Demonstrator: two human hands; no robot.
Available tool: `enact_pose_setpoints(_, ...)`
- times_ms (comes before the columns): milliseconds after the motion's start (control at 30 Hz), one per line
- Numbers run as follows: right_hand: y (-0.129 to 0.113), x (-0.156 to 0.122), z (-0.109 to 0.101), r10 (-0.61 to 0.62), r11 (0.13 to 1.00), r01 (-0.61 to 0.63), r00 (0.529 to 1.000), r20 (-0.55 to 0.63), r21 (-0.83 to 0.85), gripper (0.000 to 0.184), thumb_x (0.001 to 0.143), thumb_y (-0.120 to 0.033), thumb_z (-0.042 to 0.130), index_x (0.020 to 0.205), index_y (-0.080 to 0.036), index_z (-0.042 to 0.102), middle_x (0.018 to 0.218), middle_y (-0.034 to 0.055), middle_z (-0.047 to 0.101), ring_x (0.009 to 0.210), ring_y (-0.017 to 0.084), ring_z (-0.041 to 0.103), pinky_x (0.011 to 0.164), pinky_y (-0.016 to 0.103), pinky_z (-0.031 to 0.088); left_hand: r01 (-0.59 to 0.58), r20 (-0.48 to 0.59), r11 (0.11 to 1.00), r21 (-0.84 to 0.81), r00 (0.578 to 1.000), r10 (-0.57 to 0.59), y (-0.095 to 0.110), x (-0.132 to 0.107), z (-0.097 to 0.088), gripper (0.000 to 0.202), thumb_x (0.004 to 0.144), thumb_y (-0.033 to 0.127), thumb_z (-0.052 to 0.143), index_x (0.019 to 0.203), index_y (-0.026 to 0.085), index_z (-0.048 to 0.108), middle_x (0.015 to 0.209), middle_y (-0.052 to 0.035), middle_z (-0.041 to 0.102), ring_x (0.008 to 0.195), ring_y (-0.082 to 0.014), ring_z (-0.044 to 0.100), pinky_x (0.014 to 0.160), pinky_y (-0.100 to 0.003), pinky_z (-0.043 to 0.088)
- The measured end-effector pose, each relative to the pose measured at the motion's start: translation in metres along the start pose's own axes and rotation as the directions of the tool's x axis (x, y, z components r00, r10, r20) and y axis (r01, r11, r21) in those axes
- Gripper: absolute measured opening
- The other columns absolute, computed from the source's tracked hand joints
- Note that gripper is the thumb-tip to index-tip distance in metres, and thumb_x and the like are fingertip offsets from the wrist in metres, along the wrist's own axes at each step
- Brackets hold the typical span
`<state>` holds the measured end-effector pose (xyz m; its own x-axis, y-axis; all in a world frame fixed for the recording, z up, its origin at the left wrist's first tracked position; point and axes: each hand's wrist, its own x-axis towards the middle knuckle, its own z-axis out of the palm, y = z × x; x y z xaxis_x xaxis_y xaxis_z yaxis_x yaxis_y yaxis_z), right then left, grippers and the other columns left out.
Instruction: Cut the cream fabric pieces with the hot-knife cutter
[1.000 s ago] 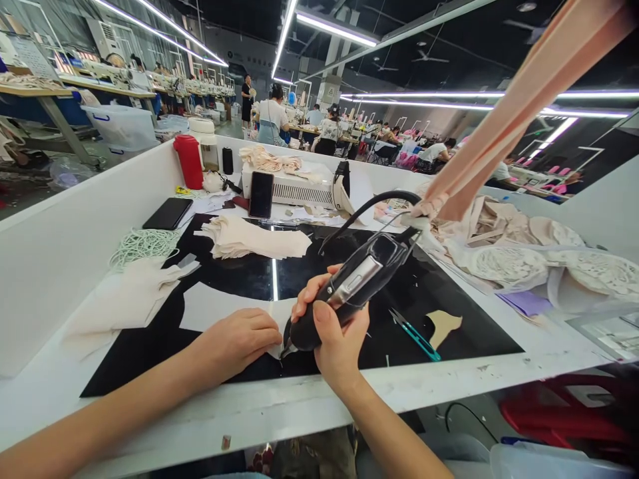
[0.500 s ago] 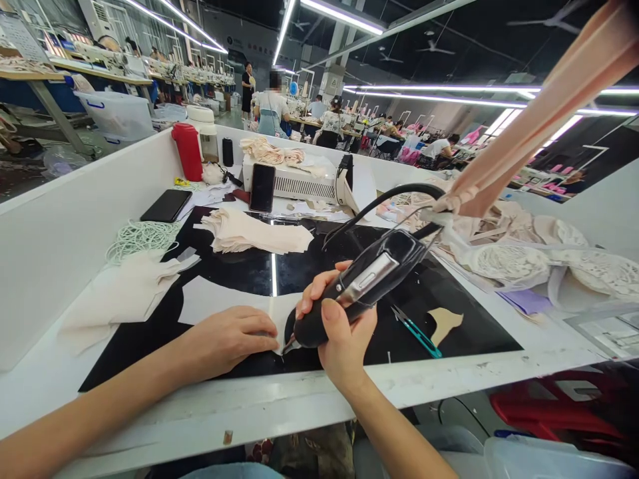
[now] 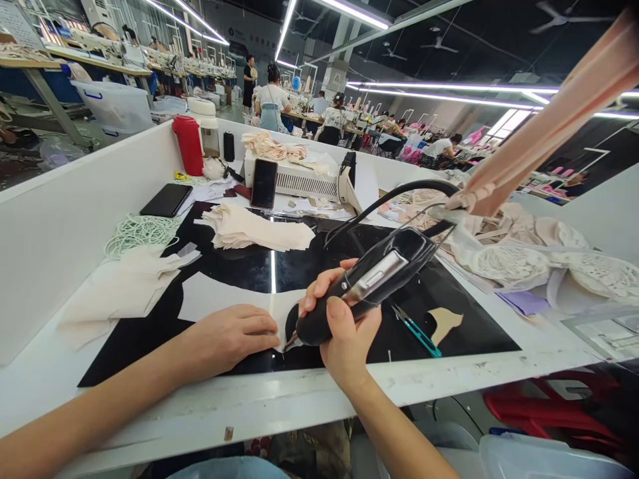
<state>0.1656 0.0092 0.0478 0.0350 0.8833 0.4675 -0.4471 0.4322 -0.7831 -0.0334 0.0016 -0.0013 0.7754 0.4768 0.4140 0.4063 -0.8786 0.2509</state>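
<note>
My left hand (image 3: 237,339) lies palm down on a curved white fabric piece (image 3: 214,301), its fingers stretched out and pressing near the right end. My right hand (image 3: 349,332) is closed around a black corded handheld power tool (image 3: 369,276) with a silver plate on its side. The tool is tilted, its rounded head low and its narrow metal tip touching or just beside the fabric's right end, near my left fingertips. Whether the tip has gone into the cloth cannot be made out. Beneath lies a glossy black mat (image 3: 164,349).
Cream fabric pieces (image 3: 259,227) are stacked behind my hands, more cloth (image 3: 120,293) at left. Teal thread snips (image 3: 417,331) and a beige scrap (image 3: 444,326) lie at right. Lace bras (image 3: 519,259) are heaped beyond. A peach fabric strip (image 3: 554,120) hangs down to the tool's cord.
The view has shifted slightly. The tool and my right hand sit a touch further right; my left hand stays on the fabric.
</note>
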Motion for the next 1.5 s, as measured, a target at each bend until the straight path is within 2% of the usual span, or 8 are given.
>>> enact_pose_setpoints(200, -0.0001, 0.0004, 0.0004, -0.012, 1.000, 0.012, 1.000, 0.000, 0.012, 0.041, 0.087, -0.040, 0.082, 0.116, -0.029, 0.055, 0.085, -0.0060, 0.064, 0.060, 0.010, 0.061, 0.057, 0.027, 0.056, -0.027, -0.042, 0.998, 0.063, 0.999, 0.030, 0.0002, -0.0007, 0.0019, 0.029, 0.105, 0.008, 0.048, 0.122, 0.017, 0.070, 0.115, -0.0087, 0.075, 0.111, -0.0219, 0.068, 0.103, -0.034, 0.053)
enact_pose_setpoints(533, 0.0005, 0.0014, -0.0007, -0.024, 0.999, 0.024, 1.000, 0.005, 0.035, 0.040, 0.088, -0.036, 0.081, 0.118, -0.029, 0.056, 0.086, -0.0055, 0.064, 0.062, 0.009, 0.063, 0.057, 0.026, 0.056, -0.066, -0.020, 0.987, 0.146, 0.997, 0.069, 0.0017, -0.0031, 0.0032, 0.029, 0.104, 0.006, 0.047, 0.123, 0.011, 0.069, 0.115, -0.0102, 0.074, 0.112, -0.0236, 0.067, 0.107, -0.035, 0.052)
enact_pose_setpoints(1500, -0.0009, 0.0002, -0.0002, -0.040, 0.999, 0.039, 0.999, 0.007, 0.027, 0.038, 0.089, -0.034, 0.080, 0.118, -0.029, 0.056, 0.087, -0.0053, 0.064, 0.064, 0.010, 0.064, 0.056, 0.026, 0.055, -0.037, -0.070, 0.997, 0.069, 0.997, 0.042, -0.0016, -0.0075, 0.0071, 0.028, 0.106, 0.007, 0.045, 0.118, 0.015, 0.069, 0.114, -0.0088, 0.075, 0.110, -0.0215, 0.069, 0.101, -0.035, 0.056)
